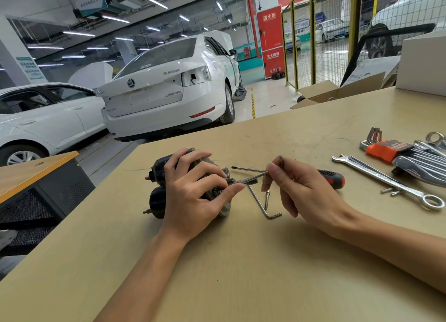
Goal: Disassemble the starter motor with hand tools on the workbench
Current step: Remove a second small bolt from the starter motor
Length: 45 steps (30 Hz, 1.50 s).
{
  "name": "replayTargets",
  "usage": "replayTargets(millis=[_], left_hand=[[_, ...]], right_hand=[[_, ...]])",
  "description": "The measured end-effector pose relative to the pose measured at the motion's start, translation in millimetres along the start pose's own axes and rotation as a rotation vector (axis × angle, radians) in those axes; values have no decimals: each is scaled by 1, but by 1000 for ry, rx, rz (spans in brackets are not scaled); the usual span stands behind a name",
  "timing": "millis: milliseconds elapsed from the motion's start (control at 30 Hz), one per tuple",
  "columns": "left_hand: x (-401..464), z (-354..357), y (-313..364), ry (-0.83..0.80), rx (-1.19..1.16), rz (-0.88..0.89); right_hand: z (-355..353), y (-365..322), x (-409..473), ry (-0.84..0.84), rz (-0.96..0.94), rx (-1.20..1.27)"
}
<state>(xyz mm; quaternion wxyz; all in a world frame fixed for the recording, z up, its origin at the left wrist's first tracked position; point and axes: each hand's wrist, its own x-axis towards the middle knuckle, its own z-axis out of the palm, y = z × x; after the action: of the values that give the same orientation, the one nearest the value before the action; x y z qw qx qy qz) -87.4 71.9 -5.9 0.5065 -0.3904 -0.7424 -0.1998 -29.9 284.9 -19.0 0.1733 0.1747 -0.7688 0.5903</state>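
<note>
On the tabletop (241, 261), two hands work at a starter motor.

From the head view, the starter motor (169, 176) lies left of centre, near the tabletop's far edge. The left hand (193, 191) curls over it, fingers gripping the housing. The right hand (296, 188) pinches a long thin bolt (255, 176) between thumb and fingertips; its other end meets the motor. Behind lies a red-and-black screwdriver (330, 178); nearer, a bent hex key (263, 205) and a short bolt (266, 199). Farther right rest a combination wrench (386, 179) and an orange hex key set (383, 149).
</note>
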Motion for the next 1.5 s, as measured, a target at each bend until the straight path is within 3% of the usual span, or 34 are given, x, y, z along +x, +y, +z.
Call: replayTargets(millis=[333, 733, 1033, 1333, 1500], left_hand=[[0, -1, 0, -5, -2, 2], [0, 0, -1, 7, -7, 17], [-1, 0, -2, -11, -14, 10], [0, -1, 0, -7, -36, -13], [-1, 0, -1, 4, -19, -2]], right_hand=[[-4, -12, 1, -53, 195, 276], [-5, -1, 4, -140, 198, 325], [-3, -3, 4, -7, 119, 269], [0, -4, 5, 43, 236, 162], [-3, -8, 4, 18, 312, 263]])
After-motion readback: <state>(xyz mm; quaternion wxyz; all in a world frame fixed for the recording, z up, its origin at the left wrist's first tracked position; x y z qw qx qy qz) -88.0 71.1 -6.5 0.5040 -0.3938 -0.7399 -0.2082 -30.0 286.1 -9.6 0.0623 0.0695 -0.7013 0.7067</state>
